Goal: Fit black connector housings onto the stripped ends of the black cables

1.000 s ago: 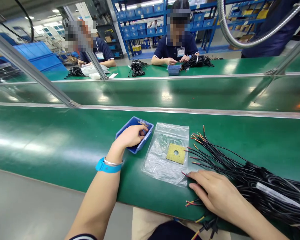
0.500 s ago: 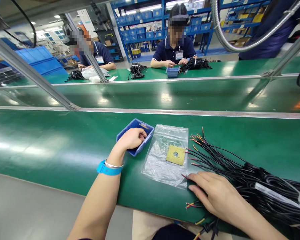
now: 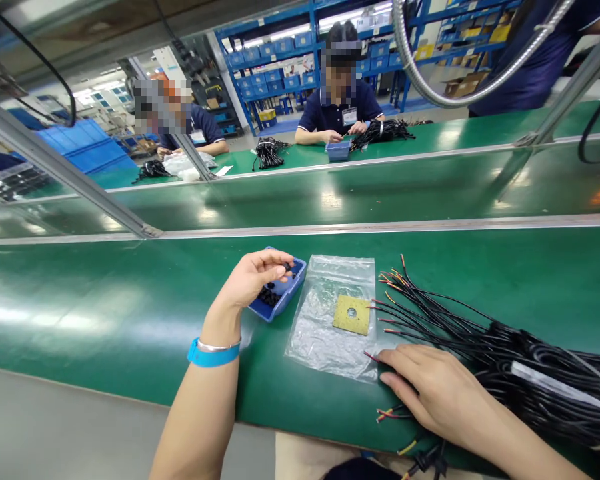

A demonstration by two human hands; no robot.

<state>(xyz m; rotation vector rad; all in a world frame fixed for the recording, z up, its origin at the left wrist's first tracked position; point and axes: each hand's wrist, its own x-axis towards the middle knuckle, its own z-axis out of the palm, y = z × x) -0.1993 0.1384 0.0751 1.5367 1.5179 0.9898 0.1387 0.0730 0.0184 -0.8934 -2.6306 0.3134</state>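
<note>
My left hand (image 3: 260, 273) is above the blue bin (image 3: 291, 293), its thumb and fingers pinched on a small black part (image 3: 287, 267). More small black parts (image 3: 269, 297) lie in the bin. On the right, my right hand (image 3: 433, 387) is closed over a black cable, whose reddish wire end (image 3: 371, 357) sticks out past the index finger; the rest of that cable is hidden by the hand. Between the hands lies a clear zip bag (image 3: 325, 347) with a yellow square piece (image 3: 351, 315) on or in it, a round hole in its middle.
A large bundle of black cables (image 3: 545, 373) with stripped coloured ends spreads over the right of the green table (image 3: 130, 313). A metal rail (image 3: 380, 227) crosses behind. Co-workers sit at the far bench; a flexible metal conduit (image 3: 460, 101) hangs at upper right.
My left hand has risen out of the blue bin with a small black part between its fingers. My right hand stays at the cable end. The view has tilted slightly.
</note>
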